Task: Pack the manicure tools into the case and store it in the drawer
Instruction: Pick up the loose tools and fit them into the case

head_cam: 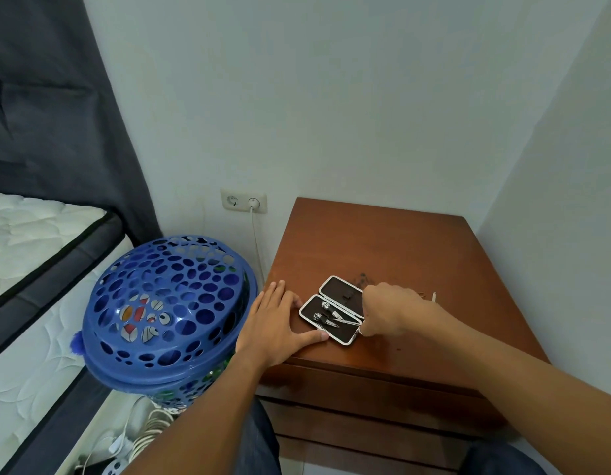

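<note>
An open manicure case [341, 298] with a white rim and dark lining lies on the brown nightstand [383, 241] near its front left. Several metal tools [331, 317] sit in its near half. My left hand [280, 320] rests flat against the case's left edge, fingers spread and thumb along the near corner. My right hand [386, 311] hovers over the case's right side, fingers pinched on a thin metal tool at the near right corner. Another thin pale tool [434, 297] lies on the top just right of my right hand. The drawers [365, 392] below are closed.
A blue perforated laundry basket [166, 310] stands close to the nightstand's left side. Behind it a wall socket [244, 200] holds a white cable. A mattress [29, 255] lies at the left, cables on the floor. Walls enclose the back and right.
</note>
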